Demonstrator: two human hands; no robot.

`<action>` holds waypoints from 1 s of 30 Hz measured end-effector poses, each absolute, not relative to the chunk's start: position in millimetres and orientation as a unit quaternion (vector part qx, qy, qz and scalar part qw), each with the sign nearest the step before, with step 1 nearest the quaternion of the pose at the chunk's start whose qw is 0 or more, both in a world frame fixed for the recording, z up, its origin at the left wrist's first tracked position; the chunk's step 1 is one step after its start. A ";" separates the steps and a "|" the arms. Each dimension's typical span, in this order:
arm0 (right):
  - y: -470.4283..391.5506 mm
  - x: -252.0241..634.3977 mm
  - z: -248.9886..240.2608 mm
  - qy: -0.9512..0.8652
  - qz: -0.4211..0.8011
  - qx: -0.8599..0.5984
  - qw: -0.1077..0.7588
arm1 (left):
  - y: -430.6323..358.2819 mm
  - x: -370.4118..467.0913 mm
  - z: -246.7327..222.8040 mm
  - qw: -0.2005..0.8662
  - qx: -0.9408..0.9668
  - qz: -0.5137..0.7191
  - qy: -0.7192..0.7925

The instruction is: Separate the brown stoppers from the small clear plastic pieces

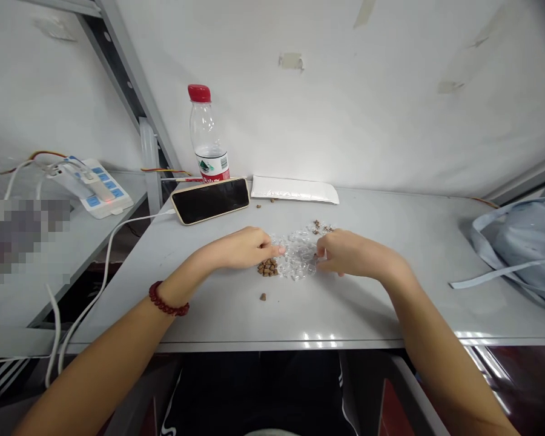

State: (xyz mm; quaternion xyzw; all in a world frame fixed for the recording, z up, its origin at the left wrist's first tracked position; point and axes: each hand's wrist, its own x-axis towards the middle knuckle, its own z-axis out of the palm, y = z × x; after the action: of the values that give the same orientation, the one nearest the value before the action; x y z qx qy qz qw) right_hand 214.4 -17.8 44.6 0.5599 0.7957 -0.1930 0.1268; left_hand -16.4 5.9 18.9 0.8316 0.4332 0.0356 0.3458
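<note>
A pile of small clear pieces point(297, 254) lies in the middle of the grey table point(345, 309). My left hand point(249, 247) is at its left side, fingers curled and thumb reaching onto the pieces. Just below that hand sits a heap of brown nuggets point(267, 267), and a single nugget point(263, 297) lies nearer the table's front edge. My right hand point(340, 251) touches the pile's right side with bent fingers; what is between them is too small to make out. Behind it are a few brown bits point(317, 225) among clear ones.
At the back stand a red-capped bottle point(209, 139) and a leaning phone point(211, 201) on a white cable. A white packet point(294, 189) lies by the wall. A power strip point(104, 188) is at left, a light blue bag point(522, 242) at right.
</note>
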 end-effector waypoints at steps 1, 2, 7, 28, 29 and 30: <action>-17.6 212.1 43.1 0.802 -0.184 0.554 0.124 | 5.4 -15.9 18.8 0.347 0.832 0.035 0.432; -16.9 210.7 42.4 0.808 -0.177 0.549 0.115 | 4.7 -15.3 18.8 0.348 0.832 0.036 0.431; -15.1 211.5 47.8 0.840 -0.199 0.504 -0.022 | 0.3 -10.0 21.3 0.375 0.822 0.080 0.421; 5.5 217.1 32.8 0.829 -0.207 0.515 -0.058 | -1.1 -14.1 24.8 0.366 0.819 0.048 0.439; 5.8 218.6 33.8 0.827 -0.206 0.520 -0.057 | -0.1 -15.0 22.6 0.370 0.819 0.035 0.436; 5.6 220.5 35.7 0.823 -0.203 0.527 -0.057 | 0.7 -15.6 20.8 0.371 0.821 0.036 0.433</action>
State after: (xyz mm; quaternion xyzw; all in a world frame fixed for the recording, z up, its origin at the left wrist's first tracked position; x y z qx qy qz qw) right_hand 220.5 5.6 35.7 0.5271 0.8233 -0.2026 -0.0574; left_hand -15.6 0.7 20.8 0.8207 0.4331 0.0359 0.3710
